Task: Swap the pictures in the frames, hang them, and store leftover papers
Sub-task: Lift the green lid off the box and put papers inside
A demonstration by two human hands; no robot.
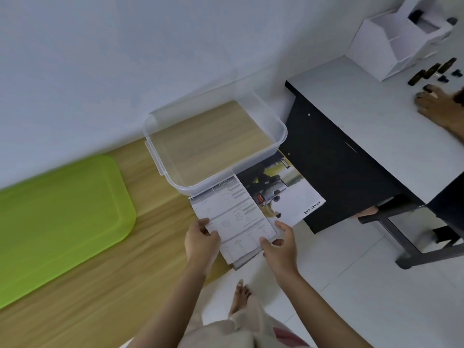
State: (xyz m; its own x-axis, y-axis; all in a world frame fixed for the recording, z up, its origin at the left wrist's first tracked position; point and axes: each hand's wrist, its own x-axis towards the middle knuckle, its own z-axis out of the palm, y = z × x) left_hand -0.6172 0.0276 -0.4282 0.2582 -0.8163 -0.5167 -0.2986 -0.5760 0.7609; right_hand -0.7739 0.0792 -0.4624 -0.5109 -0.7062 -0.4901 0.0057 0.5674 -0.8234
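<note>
Both hands grasp the papers [247, 214] by their near edge, left grip [200, 238] and right grip [278, 243]; the sheets overlap the clear bin's [160, 156] near rim on the wooden bench [100, 272].

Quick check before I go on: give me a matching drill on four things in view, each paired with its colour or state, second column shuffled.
Things:
1. papers
2. storage box
3. lid
4. white organizer

States:
A. green, lying flat on the wooden surface
B. clear, open and with nothing inside
C. standing on the desk at far right
D. held at the near edge by the left hand and right hand

Pairs: 1-D, 2-B, 3-A, 4-C
</note>
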